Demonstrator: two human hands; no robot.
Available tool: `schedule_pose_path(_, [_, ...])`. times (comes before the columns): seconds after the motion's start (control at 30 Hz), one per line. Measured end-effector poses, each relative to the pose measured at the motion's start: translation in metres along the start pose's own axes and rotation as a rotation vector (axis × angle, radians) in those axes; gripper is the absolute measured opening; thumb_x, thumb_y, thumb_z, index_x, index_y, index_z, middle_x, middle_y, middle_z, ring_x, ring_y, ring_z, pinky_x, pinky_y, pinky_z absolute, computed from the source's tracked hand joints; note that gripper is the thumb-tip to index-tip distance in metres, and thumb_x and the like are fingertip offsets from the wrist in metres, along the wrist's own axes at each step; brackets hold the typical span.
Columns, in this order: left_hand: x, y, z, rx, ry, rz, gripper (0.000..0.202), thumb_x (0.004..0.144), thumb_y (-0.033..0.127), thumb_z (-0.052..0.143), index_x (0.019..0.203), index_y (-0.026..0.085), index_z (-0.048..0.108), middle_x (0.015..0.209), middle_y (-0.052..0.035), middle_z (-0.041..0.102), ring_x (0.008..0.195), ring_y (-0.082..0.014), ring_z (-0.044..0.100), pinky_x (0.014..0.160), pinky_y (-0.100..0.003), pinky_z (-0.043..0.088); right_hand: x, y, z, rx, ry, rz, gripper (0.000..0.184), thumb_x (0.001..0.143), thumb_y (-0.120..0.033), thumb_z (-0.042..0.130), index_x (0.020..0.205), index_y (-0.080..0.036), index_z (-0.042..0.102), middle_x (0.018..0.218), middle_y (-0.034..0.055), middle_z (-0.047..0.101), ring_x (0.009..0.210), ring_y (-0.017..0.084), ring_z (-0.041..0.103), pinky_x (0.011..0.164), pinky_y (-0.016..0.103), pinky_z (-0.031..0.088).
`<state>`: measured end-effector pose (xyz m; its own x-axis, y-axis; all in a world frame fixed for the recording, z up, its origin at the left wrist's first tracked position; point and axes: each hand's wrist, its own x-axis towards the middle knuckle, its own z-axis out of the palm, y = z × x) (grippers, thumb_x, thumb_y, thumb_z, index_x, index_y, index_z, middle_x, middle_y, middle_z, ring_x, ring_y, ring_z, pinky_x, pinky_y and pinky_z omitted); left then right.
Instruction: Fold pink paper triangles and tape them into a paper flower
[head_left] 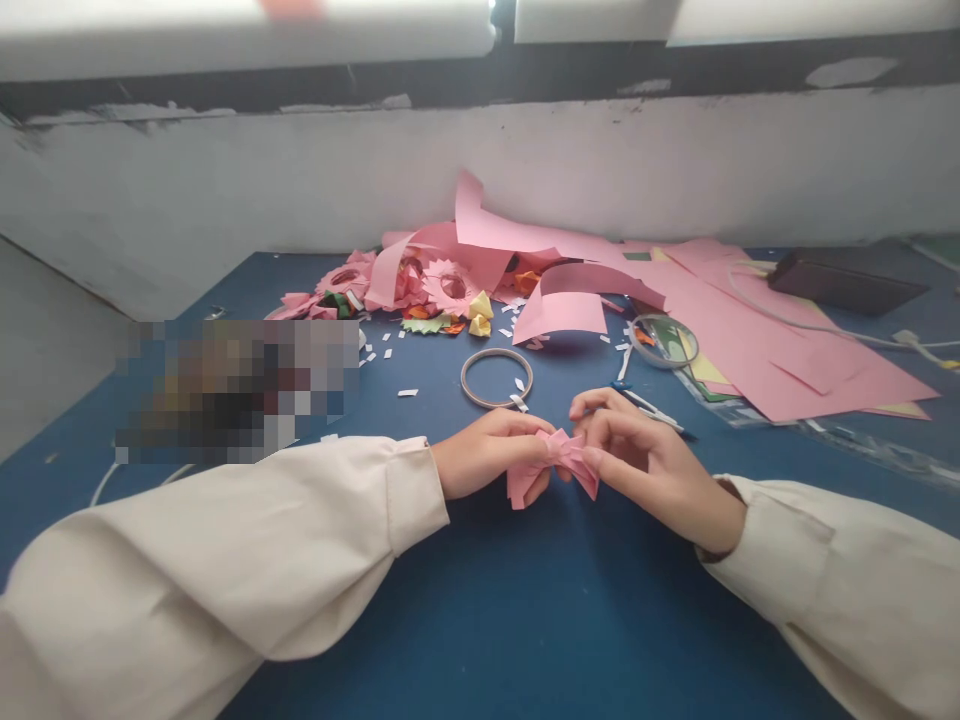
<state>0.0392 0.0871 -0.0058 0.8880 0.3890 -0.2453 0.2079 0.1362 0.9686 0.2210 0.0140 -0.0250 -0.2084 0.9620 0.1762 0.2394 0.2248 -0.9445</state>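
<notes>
A pink folded paper bow [556, 452], pleated and pinched at its middle, is held between my two hands just over the blue table. My left hand [491, 455] grips its left wing, thumb on top and fingers underneath. My right hand [637, 455] pinches the right wing between thumb and fingers. Beyond the bow lies a roll of tape [463, 378] with small white scraps at its edge. A blue-tipped, pen-like tool [651, 406] rests behind my right hand.
Curled pink paper [570, 300] and several folded paper pieces [450, 285] pile up along the wall. Pink sheets [810, 365], a clear tape roll [664, 341] and a dark phone-like slab [844, 282] with a white cable are at right. A blurred patch [240, 390] covers the left.
</notes>
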Motion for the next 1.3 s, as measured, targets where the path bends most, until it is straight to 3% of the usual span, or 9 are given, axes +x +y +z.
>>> schedule_pose_path(0.17, [0.001, -0.002, 0.001, -0.034, 0.0, 0.017, 0.026, 0.087, 0.031, 0.046, 0.078, 0.011, 0.06, 0.047, 0.0014, 0.053, 0.042, -0.0089, 0.049, 0.049, -0.02, 0.04, -0.001, -0.002, 0.001, -0.018, 0.0, 0.001, 0.027, 0.086, -0.034, 0.054, 0.063, -0.021, 0.051, 0.087, 0.0074, 0.049, 0.107, 0.021, 0.045, 0.08, 0.031, 0.049])
schedule_pose_path(0.4, [0.0, -0.008, 0.007, -0.02, 0.101, 0.063, 0.031, 0.089, 0.037, 0.043, 0.072, 0.013, 0.053, 0.04, 0.006, 0.04, 0.042, -0.0088, 0.044, 0.05, -0.021, 0.038, -0.001, -0.001, 0.002, -0.049, -0.022, -0.005, 0.024, 0.087, -0.03, 0.052, 0.066, -0.019, 0.052, 0.093, 0.0069, 0.043, 0.098, 0.019, 0.049, 0.073, 0.027, 0.049])
schedule_pose_path(0.67, [-0.002, -0.008, 0.012, 0.158, 0.199, 0.052, 0.027, 0.087, 0.037, 0.052, 0.073, 0.014, 0.051, 0.05, 0.0046, 0.049, 0.044, -0.0061, 0.045, 0.045, -0.017, 0.036, -0.003, -0.002, 0.007, -0.133, 0.044, -0.004, 0.024, 0.088, -0.034, 0.05, 0.069, -0.019, 0.052, 0.093, 0.0061, 0.045, 0.087, 0.017, 0.053, 0.071, 0.029, 0.048])
schedule_pose_path(0.8, [-0.001, -0.008, 0.013, 0.072, 0.276, 0.124, 0.027, 0.087, 0.037, 0.051, 0.075, 0.013, 0.051, 0.05, 0.0042, 0.049, 0.044, -0.0062, 0.044, 0.044, -0.017, 0.035, -0.002, 0.001, 0.008, 0.021, 0.137, 0.049, 0.018, 0.087, -0.037, 0.055, 0.097, -0.023, 0.05, 0.097, 0.0049, 0.051, 0.087, 0.016, 0.055, 0.07, 0.028, 0.049])
schedule_pose_path(0.87, [-0.001, -0.008, 0.012, 0.042, 0.284, 0.141, 0.027, 0.087, 0.038, 0.052, 0.079, 0.013, 0.053, 0.051, 0.0041, 0.049, 0.045, -0.0067, 0.045, 0.044, -0.017, 0.035, 0.0, 0.001, 0.006, 0.195, 0.026, 0.146, 0.027, 0.088, -0.041, 0.052, 0.106, -0.021, 0.047, 0.091, 0.0044, 0.057, 0.076, 0.014, 0.059, 0.063, 0.026, 0.049])
schedule_pose_path(0.93, [-0.002, -0.009, 0.011, 0.043, 0.284, 0.136, 0.028, 0.087, 0.04, 0.052, 0.083, 0.013, 0.055, 0.052, 0.0041, 0.049, 0.046, -0.0071, 0.046, 0.044, -0.017, 0.035, 0.002, -0.001, 0.003, 0.297, -0.14, 0.229, 0.03, 0.09, -0.046, 0.047, 0.097, -0.017, 0.052, 0.08, 0.0044, 0.061, 0.063, 0.012, 0.06, 0.054, 0.025, 0.048])
schedule_pose_path(1.0, [-0.002, -0.008, 0.01, 0.051, 0.276, 0.128, 0.029, 0.087, 0.041, 0.052, 0.082, 0.013, 0.055, 0.052, 0.004, 0.049, 0.046, -0.0075, 0.046, 0.044, -0.018, 0.036, 0.003, -0.004, 0.001, 0.325, -0.227, 0.273, 0.036, 0.09, -0.049, 0.044, 0.086, -0.014, 0.055, 0.073, 0.0052, 0.063, 0.055, 0.012, 0.061, 0.049, 0.024, 0.046])
schedule_pose_path(1.3, [-0.002, -0.008, 0.011, 0.061, 0.244, 0.136, 0.03, 0.088, 0.041, 0.05, 0.079, 0.013, 0.052, 0.051, 0.004, 0.047, 0.045, -0.0066, 0.045, 0.043, -0.017, 0.035, 0.004, -0.006, 0.003, 0.356, -0.212, 0.357, 0.037, 0.087, -0.05, 0.049, 0.081, -0.014, 0.054, 0.068, 0.005, 0.066, 0.051, 0.013, 0.064, 0.042, 0.02, 0.044])
